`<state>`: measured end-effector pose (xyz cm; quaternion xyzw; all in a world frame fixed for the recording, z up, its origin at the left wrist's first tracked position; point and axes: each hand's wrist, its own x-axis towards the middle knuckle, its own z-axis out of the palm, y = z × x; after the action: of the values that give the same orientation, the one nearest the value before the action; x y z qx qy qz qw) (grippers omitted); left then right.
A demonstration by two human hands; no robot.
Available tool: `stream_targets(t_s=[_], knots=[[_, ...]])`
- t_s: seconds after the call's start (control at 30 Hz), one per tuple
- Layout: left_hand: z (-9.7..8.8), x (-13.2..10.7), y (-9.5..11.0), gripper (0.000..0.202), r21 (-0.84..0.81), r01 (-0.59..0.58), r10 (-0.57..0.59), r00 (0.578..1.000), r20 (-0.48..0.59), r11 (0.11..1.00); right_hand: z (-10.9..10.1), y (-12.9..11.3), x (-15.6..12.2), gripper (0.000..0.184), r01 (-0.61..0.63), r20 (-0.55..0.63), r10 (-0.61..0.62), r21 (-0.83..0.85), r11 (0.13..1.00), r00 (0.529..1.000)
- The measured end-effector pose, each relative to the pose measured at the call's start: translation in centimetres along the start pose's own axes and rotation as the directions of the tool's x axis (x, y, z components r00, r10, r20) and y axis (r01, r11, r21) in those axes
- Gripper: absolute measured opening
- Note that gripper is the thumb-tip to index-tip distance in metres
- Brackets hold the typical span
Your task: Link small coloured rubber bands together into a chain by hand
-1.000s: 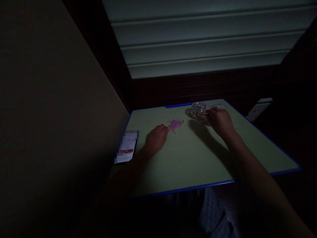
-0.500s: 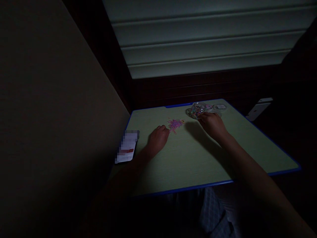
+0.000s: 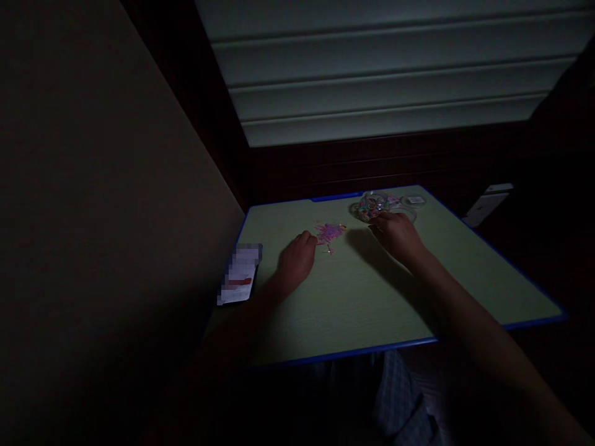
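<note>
A small pile of pink and purple thin pieces (image 3: pixel 330 232) lies on the pale green tabletop (image 3: pixel 362 297); their kind is too small to tell. My left hand (image 3: pixel 298 259) rests at the pile's left edge, fingers drawn together at its pieces. Farther right, my right hand (image 3: pixel 400 235) is held with its fingers pinched just in front of a clear round container (image 3: pixel 373 199) with multicoloured small pieces in and around it. Whatever sits between the fingertips of either hand is hidden or too small to name.
Beside the container lie a clear round lid with a white label (image 3: pixel 414 200) and another clear round piece (image 3: pixel 408 214), partly behind my right hand. A phone (image 3: pixel 240 272) lies at the table's left edge. A white device (image 3: pixel 487 205) stands beyond the right edge. Walls close in left and behind.
My left hand has shifted slightly up, and a few pink pieces at the pile's near side lie differently. The right hand has dipped a little and stays by the container.
</note>
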<state>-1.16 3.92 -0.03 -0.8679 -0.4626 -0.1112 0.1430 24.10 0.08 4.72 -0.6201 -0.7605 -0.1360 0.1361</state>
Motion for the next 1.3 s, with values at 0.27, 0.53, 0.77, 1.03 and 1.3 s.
stream_targets(t_s=[0.27, 0.53, 0.77, 1.03, 1.3], knots=[[-0.3, 0.0, 0.5, 0.023, -0.155, -0.019, 0.003, 0.995, -0.1, 0.988, 1.1, -1.3, 0.0, 0.029, 0.155, -0.125, -0.129, 0.225, 0.962, 0.984], [-0.8, -0.5, 1.5, 0.023, -0.203, -0.133, 0.1, 0.981, -0.165, 0.97, 1.4, -3.7, -0.5, 0.033, 0.301, -0.144, -0.264, 0.427, 0.853, 0.954], [-0.7, -0.7, 1.9, 0.022, -0.202, -0.188, 0.144, 0.966, -0.217, 0.961, 2.1, -4.0, -0.4, 0.03, 0.34, -0.134, -0.314, 0.442, 0.83, 0.94], [-0.7, -0.7, 1.7, 0.021, -0.149, -0.219, 0.181, 0.956, -0.232, 0.964, 1.2, -3.3, -0.2, 0.025, 0.278, -0.07, -0.269, 0.274, 0.921, 0.96], [-0.1, -0.6, 1.2, 0.018, -0.124, -0.208, 0.18, 0.962, -0.207, 0.97, -0.9, 2.3, -0.2, 0.03, -0.174, -0.17, 0.152, -0.129, 0.976, 0.974]])
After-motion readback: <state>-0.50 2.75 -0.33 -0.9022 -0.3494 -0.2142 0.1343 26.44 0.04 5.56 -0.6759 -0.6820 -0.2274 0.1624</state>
